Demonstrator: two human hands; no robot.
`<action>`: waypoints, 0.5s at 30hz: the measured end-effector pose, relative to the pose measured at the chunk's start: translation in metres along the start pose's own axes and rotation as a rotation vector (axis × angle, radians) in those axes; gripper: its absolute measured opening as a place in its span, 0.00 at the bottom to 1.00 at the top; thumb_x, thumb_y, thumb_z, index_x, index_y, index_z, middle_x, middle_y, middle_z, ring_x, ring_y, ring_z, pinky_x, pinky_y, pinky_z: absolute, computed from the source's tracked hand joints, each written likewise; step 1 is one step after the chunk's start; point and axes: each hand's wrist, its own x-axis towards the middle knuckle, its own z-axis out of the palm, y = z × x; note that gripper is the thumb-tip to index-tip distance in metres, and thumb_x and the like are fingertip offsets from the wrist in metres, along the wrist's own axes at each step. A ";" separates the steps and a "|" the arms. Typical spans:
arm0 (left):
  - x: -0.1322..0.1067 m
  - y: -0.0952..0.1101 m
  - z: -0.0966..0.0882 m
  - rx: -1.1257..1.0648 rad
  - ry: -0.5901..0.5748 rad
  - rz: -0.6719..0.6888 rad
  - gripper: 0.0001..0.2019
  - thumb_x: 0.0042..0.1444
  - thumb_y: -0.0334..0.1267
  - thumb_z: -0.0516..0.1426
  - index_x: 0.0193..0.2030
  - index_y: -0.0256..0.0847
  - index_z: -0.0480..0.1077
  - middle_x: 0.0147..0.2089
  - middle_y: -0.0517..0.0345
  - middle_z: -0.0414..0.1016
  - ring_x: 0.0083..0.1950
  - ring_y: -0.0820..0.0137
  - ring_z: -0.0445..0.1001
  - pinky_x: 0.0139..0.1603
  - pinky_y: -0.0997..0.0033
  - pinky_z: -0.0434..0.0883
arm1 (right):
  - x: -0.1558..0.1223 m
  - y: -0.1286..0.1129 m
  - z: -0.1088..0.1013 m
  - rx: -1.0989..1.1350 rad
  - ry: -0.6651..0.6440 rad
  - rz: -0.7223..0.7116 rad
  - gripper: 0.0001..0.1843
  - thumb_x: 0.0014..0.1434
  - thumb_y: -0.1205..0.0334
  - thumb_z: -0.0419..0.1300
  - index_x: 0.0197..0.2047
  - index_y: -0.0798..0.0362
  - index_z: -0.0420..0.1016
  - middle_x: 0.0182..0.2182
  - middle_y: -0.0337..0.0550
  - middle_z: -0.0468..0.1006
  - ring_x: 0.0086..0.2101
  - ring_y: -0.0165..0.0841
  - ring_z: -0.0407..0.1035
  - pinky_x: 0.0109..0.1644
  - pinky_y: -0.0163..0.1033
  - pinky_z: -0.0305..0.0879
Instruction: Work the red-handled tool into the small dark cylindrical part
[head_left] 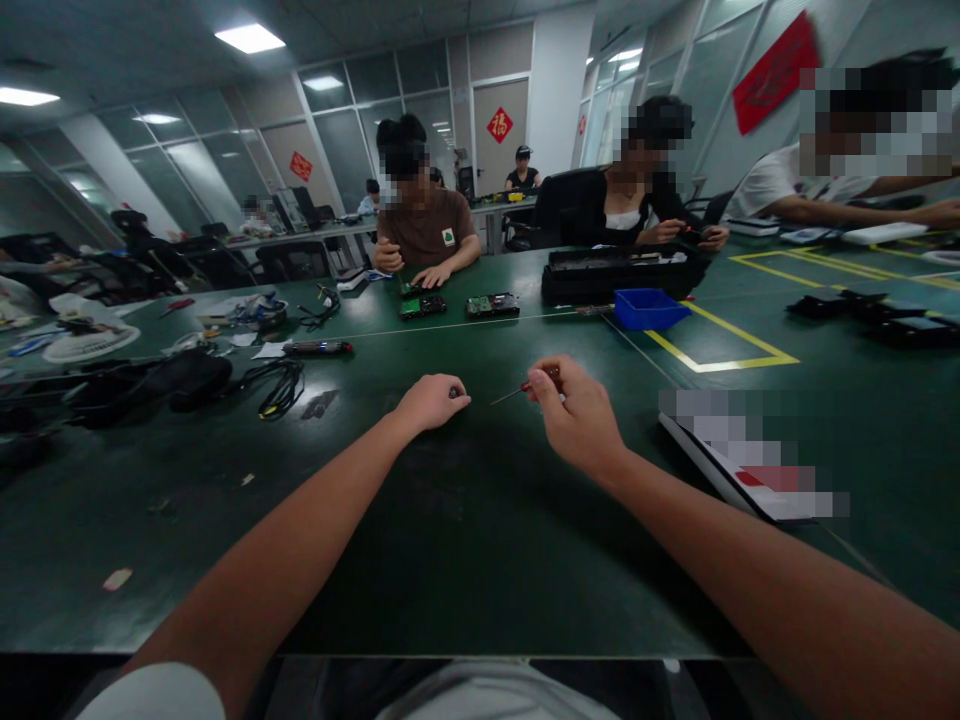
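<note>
since the right hand (pixel 574 410) pinches the thin screwdriver (pixel 523 388) by its handle, the tip seems free to face the left hand (pixel 431 402), curled round a small dark thing (pixel 454 393).

The single view is taken from the worker's own head, above the near side of the green table (pixel 450 560). It faces forward and also somewhat down. The angle is wide: at 12 o'clock it reaches far to a door (pixel 501 90), and toward 11 o'clock to the ceiling (pixel 360 25); at 6 o'clock it takes in the worker's lap (pixel 495 692), very near. The left hand (pixel 433 402) and the right hand (pixel 577 410) lie close to the centre, toward 8 and 4 o'clock.
</note>
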 end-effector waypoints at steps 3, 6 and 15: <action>-0.002 -0.007 -0.009 -0.056 0.002 -0.043 0.08 0.56 0.41 0.61 0.36 0.40 0.80 0.39 0.47 0.80 0.38 0.60 0.75 0.42 0.63 0.70 | 0.000 0.000 0.001 0.000 -0.006 0.003 0.12 0.69 0.54 0.50 0.42 0.51 0.70 0.32 0.44 0.79 0.33 0.37 0.75 0.37 0.41 0.66; -0.006 -0.014 -0.020 -0.297 -0.015 -0.163 0.08 0.56 0.38 0.60 0.39 0.38 0.79 0.36 0.48 0.79 0.29 0.68 0.72 0.30 0.70 0.68 | 0.000 0.001 0.002 0.000 -0.012 0.001 0.12 0.69 0.53 0.50 0.42 0.51 0.70 0.32 0.44 0.79 0.33 0.36 0.75 0.36 0.41 0.65; -0.029 -0.072 -0.073 -1.202 0.104 -0.578 0.08 0.58 0.34 0.58 0.44 0.36 0.74 0.31 0.56 0.71 0.22 0.76 0.64 0.17 0.79 0.58 | 0.000 0.004 0.002 -0.002 -0.029 0.002 0.13 0.70 0.53 0.50 0.43 0.51 0.71 0.32 0.43 0.79 0.33 0.36 0.75 0.35 0.40 0.66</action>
